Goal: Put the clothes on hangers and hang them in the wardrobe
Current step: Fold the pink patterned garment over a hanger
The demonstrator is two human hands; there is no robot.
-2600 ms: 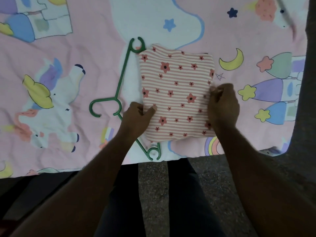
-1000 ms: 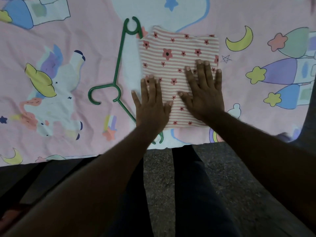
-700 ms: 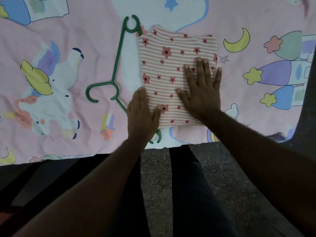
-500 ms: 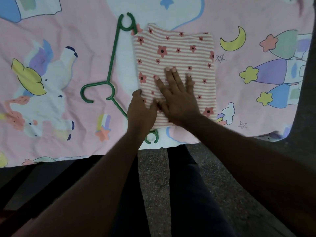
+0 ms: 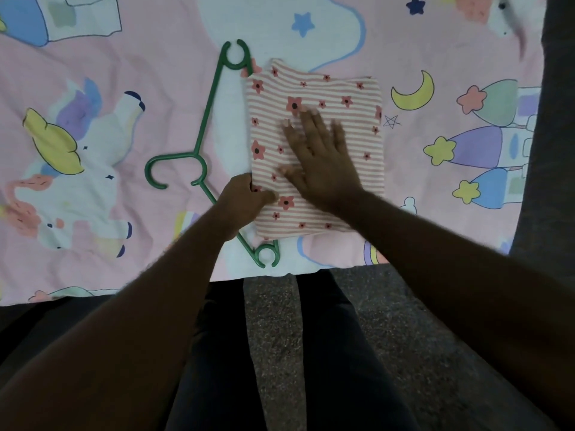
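Observation:
A folded pink-and-white striped garment with red flowers point(image 5: 351, 88) lies on the bed's pink cartoon sheet point(image 5: 140, 73). A green plastic hanger point(image 5: 203, 126) lies partly under the garment's left side, with its hook pointing left. My right hand point(image 5: 320, 157) lies flat on the middle of the garment with fingers spread. My left hand point(image 5: 245, 200) grips the garment's left edge near the bottom, thumb on top of the cloth and fingers tucked under it.
The bed's near edge point(image 5: 124, 293) runs across the middle of the view, with my dark-trousered legs and a speckled floor point(image 5: 273, 321) below it. A dark strip point(image 5: 557, 119) borders the bed on the right.
Both hands first pressed flat on the garment. My left hand then slid to its left edge and took hold of it, while my right hand moved from the right side to the middle.

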